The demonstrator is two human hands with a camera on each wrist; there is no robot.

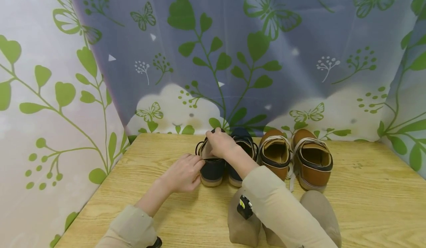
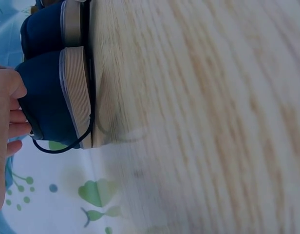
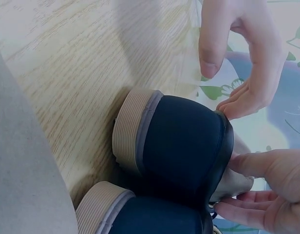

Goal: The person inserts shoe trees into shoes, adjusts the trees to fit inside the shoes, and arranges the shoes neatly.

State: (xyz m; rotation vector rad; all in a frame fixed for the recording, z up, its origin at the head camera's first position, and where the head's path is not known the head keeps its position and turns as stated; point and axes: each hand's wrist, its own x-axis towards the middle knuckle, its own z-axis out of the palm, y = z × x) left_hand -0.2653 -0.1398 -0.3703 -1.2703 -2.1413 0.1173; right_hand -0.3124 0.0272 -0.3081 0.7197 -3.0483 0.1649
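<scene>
My right hand (image 1: 221,142) is at the opening of the left dark blue shoe (image 1: 212,169). In the right wrist view its thumb and fingers pinch a taupe insole-like piece (image 3: 240,183), partly hidden inside the shoe. At the heel collar, my left hand (image 1: 184,172) holds the rim with bent fingers, its thumb apart from the shoe in the right wrist view. The other dark blue shoe (image 1: 234,174) stands close alongside. Nearer to me lie more taupe rounded pieces (image 1: 242,226), partly covered by my right sleeve (image 1: 276,196).
Two brown shoes (image 1: 314,176) with white laces stand right of the blue pair, heels toward me. All stand on a wooden table (image 1: 366,189). A patterned curtain (image 1: 213,55) hangs directly behind and along the left side. Black laces loop out beside the left blue shoe.
</scene>
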